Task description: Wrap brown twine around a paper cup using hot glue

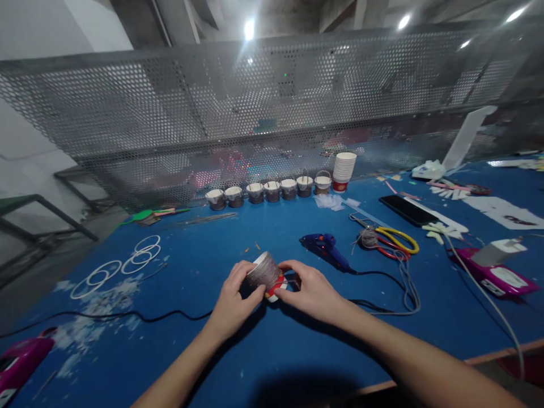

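- One magenta device [25, 357], cropped by the frame's edge, lies at far left on a blue counter [191, 362].
- Several thin white rings [122, 265] lie flat, some overlapping, beyond a black cable [147, 319] that snakes toward the worker's arm.
- Seven small cups [272, 192], their sides dark and rims white, stand in a row before a perforated metal screen [182, 107]; some bear loop handles.
- The worker's left hand [233, 294] grips a cord-wrapped paper cup [263, 275] at front center, its fingers and thumb pinching the cup's side.
- That cup tilts, its mouth toward the upper left, grey cord wound around it and a red band bare near its base.
- The right hand [312, 289] meets the base end, thumb and fingers pinching the cup from the right.
- A blue glue gun [325, 250] lies just beyond, its nozzle pointing left; behind it rises a stack of white paper cups [344, 168].
- Farther right lie a ball of grey cord [369, 238], yellow and red loop handles [413, 243] and a black smartphone [408, 209].
- A second magenta device [495, 275] sits at far right, near white paper sheets [501, 211].
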Tool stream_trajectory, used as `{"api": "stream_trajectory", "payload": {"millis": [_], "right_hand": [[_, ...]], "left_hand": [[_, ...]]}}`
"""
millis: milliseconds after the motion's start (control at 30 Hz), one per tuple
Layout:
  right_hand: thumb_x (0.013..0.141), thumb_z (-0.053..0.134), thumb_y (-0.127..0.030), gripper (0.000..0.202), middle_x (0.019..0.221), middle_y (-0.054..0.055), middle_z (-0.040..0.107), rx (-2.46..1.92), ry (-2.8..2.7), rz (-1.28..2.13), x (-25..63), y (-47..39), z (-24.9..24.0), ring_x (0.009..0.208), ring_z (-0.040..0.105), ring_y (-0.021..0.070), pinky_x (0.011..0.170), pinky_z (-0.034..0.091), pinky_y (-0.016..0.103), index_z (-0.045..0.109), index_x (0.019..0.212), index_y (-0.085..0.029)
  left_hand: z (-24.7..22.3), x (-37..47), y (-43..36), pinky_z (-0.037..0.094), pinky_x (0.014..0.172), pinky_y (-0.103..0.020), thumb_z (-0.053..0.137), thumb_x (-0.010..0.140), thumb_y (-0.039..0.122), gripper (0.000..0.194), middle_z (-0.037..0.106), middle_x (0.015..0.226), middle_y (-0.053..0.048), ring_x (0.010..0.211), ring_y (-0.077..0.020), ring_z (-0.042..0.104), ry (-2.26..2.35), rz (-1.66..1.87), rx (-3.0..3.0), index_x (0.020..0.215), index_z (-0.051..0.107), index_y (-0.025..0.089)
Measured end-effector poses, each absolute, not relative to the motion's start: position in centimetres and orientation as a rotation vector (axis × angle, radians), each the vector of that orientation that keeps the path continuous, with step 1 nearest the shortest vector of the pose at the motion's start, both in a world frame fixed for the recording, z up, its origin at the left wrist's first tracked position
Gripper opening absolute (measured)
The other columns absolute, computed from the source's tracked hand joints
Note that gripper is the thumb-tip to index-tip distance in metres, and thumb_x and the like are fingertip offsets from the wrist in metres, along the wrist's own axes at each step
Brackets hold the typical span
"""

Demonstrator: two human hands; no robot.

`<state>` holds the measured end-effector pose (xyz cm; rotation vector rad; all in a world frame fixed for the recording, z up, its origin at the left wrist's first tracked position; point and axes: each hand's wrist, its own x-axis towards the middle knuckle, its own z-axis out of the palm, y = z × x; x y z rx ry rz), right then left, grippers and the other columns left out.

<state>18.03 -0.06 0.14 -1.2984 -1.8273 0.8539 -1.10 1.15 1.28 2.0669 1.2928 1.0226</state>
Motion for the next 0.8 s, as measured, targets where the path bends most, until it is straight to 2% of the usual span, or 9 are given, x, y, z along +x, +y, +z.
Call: {"api": "stream_trajectory", "payload": {"millis": [67, 167, 333, 467, 633, 800], "right_hand": [[0.077, 0.068, -0.026, 0.032, 0.103, 0.004, 0.068, -1.294, -1.898, 0.691, 18.1, -0.2, 0.2, 0.082, 0.063, 0.0175, 0.073, 0.046, 0.03, 0.061, 0.108, -0.02], [0.077, 0.068, -0.025, 0.032, 0.101, 0.006, 0.068, -1.343, -1.969, 0.555, 18.1, -0.3, 0.3, 0.082, 0.065, 0.02, 0.073, 0.048, 0.032, 0.06, 0.108, -0.019], [0.079, 0.068, -0.026, 0.032, 0.101, 0.008, 0.067, -1.328, -2.05, 0.397, 18.0, -0.4, -0.2, 0.087, 0.065, 0.024, 0.075, 0.05, 0.035, 0.057, 0.108, -0.018], [0.079, 0.068, -0.023, 0.027, 0.095, 0.008, 0.064, -1.266, -2.043, 0.285, 18.1, -0.4, -0.5, 0.082, 0.064, 0.0223, 0.071, 0.05, 0.033, 0.057, 0.103, -0.017], [0.087, 0.057, -0.018, 0.009, 0.095, 0.007, 0.063, -1.14, -2.056, 0.209, 18.3, -0.4, -0.7, 0.079, 0.062, 0.0183, 0.071, 0.05, 0.029, 0.063, 0.094, -0.018], [0.091, 0.053, -0.019, 0.013, 0.087, 0.006, 0.064, -1.08, -2.017, 0.153, 18.4, -0.3, -0.9, 0.075, 0.061, 0.0162, 0.068, 0.047, 0.027, 0.067, 0.09, -0.018]], "left_hand": [[1.0, -1.0, 1.1, 0.048, 0.081, -0.034, 0.056, 0.073, 0.025, 0.023, 0.064, 0.092, -0.004, 0.087, -0.021, 0.059, 1.324, 1.074, 2.104, 0.095, 0.062, 0.02], [0.5, -0.8, 1.0, 0.049, 0.08, -0.033, 0.056, 0.075, 0.024, 0.026, 0.065, 0.095, -0.004, 0.087, -0.0199, 0.06, 1.344, 1.069, 2.116, 0.1, 0.061, 0.021], [0.5, -0.4, 0.4, 0.047, 0.058, -0.024, 0.054, 0.075, 0.025, 0.016, 0.06, 0.073, 0.002, 0.058, -0.0123, 0.056, 1.372, 0.94, 1.905, 0.09, 0.058, 0.019], [1.0, -0.1, 0.5, 0.04, 0.049, -0.021, 0.054, 0.07, 0.025, 0.018, 0.052, 0.059, 0.007, 0.049, -0.0099, 0.05, 1.404, 0.932, 1.736, 0.087, 0.055, 0.019], [0.9, 0.0, 0.6, 0.042, 0.053, -0.021, 0.053, 0.07, 0.023, 0.021, 0.054, 0.065, 0.006, 0.052, -0.0096, 0.051, 1.4, 0.966, 1.756, 0.09, 0.055, 0.019], [0.3, 0.0, 0.4, 0.044, 0.058, -0.023, 0.057, 0.07, 0.024, 0.026, 0.055, 0.068, 0.005, 0.056, -0.0106, 0.054, 1.423, 0.913, 1.861, 0.096, 0.054, 0.02]]}}
